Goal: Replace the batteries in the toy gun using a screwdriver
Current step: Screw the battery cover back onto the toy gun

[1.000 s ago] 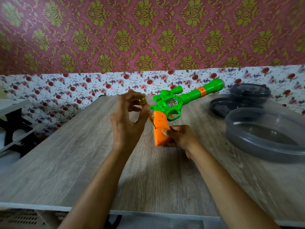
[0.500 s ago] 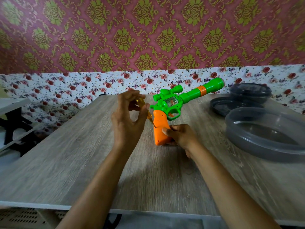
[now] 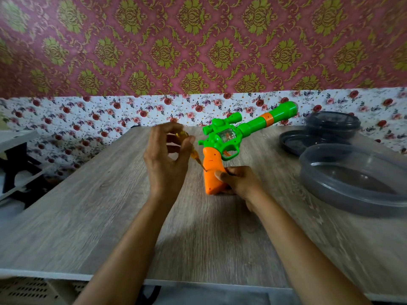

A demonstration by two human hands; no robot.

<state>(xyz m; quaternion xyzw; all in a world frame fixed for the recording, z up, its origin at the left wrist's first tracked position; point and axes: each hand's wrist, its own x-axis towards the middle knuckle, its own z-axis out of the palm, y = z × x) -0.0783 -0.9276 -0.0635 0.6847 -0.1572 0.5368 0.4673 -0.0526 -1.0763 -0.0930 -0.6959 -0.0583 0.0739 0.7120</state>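
Observation:
A green toy gun [image 3: 233, 135] with an orange grip stands on the wooden table [image 3: 88, 216], barrel pointing up and to the right. My right hand [image 3: 237, 183] grips the bottom of the orange grip, thumb on its front. My left hand [image 3: 167, 159] pinches a small screwdriver [image 3: 193, 155] with a clear yellow handle between fingers and thumb. The screwdriver's tip touches the left side of the orange grip. Most of the handle is hidden behind my fingers.
A large grey round plastic container [image 3: 356, 181] sits at the right of the table. Behind it lie a dark lid [image 3: 295, 142] and a smaller lidded container [image 3: 332, 124]. A flowered wall runs behind the table. A white stand [image 3: 15, 150] is at the far left.
My left fingers have shifted round the screwdriver handle while its tip stays on the grip. The gun and my right hand have stayed where they were.

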